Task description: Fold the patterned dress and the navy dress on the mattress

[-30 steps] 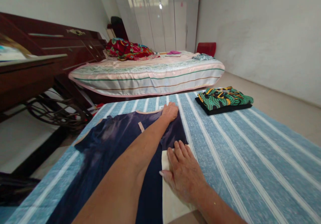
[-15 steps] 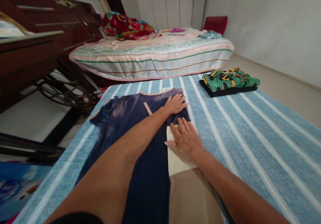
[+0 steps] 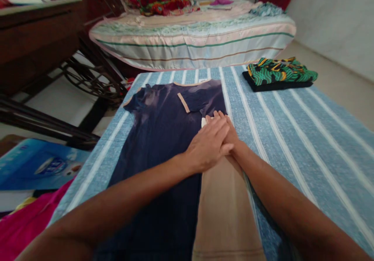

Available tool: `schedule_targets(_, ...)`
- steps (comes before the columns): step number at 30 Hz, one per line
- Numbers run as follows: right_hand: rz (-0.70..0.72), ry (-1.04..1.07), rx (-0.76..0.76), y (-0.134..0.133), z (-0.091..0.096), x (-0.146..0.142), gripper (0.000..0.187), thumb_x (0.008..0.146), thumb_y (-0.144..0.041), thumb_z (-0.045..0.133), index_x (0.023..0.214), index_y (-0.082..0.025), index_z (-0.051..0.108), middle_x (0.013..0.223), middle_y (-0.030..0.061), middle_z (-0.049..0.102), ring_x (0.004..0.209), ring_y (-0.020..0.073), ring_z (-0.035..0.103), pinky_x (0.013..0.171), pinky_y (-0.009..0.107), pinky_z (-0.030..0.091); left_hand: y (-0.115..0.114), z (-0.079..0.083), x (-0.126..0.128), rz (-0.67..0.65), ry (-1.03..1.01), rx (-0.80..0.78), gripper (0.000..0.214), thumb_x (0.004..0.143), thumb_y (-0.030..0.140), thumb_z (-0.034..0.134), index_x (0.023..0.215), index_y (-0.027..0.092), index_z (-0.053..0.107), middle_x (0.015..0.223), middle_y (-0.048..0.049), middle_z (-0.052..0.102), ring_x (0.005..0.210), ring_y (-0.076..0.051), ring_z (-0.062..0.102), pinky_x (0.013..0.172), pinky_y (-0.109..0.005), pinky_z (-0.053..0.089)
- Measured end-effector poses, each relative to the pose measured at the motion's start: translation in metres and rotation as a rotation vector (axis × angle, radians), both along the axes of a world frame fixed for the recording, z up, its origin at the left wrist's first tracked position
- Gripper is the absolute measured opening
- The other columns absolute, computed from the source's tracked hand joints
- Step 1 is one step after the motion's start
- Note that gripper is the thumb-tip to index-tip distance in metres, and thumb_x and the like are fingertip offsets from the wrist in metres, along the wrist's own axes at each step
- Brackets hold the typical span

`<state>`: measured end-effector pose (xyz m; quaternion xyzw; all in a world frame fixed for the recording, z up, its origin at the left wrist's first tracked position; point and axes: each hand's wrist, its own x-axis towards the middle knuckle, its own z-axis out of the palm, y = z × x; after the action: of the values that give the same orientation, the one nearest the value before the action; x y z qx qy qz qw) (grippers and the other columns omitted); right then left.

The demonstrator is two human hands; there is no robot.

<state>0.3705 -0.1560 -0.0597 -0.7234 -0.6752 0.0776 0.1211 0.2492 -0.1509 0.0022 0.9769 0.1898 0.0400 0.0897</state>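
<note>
Your left hand [image 3: 208, 141]: fingers extended, gripping nothing, laid across your right hand [image 3: 233, 135], partly covered, its hold impossible to tell. Beneath: navy-and-beige garment [image 3: 163, 132], lower end cut off, on blue striped cloth [image 3: 295, 152]. Beyond, right: folded clothes [image 3: 282, 74].

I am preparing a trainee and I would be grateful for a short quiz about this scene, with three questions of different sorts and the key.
1. True or false: in this view, the left hand partly covers the right hand.

2. Under the patterned cloth is a lower layer. What colour is it?
A) red
B) black
C) white

3. Fill in the gap: the dark garment lies on a blue cloth with ____ stripes.

Key: 1. True. 2. B. 3. white.
</note>
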Motion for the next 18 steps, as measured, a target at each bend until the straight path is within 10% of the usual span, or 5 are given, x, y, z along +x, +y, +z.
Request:
schedule_targets(6, -0.028, -0.099, -0.024, -0.004, 0.002, -0.001, 0.076, 0.088, -0.064, 0.022, 0.141, -0.010, 0.027, 0.147, 0.0196, 0.022, 0.134, 0.0363, 0.015, 0.105, 0.050, 0.014, -0.083, -0.028, -0.068, 0.000, 0.164, -0.027, 0.071, 0.088, 0.056, 0.030, 0.142, 0.010, 0.022, 0.152, -0.0146, 0.013, 0.140, -0.024, 0.001, 0.113, -0.041, 0.010)
schedule_targets(18, 0.025, -0.122, 0.152, -0.034, 0.022, -0.010, 0.060, 0.094, -0.049, 0.027, 0.137, -0.007, 0.034, 0.144, 0.0202, 0.030, 0.134, 0.0284, 0.023, 0.106, 0.042, 0.020, -0.098, -0.025, -0.086, -0.001, 0.159, -0.003, 0.065, 0.089, 0.058, 0.025, 0.141, 0.018, 0.029, 0.152, -0.0092, 0.015, 0.140, -0.022, 0.002, 0.112, -0.042, 0.005)
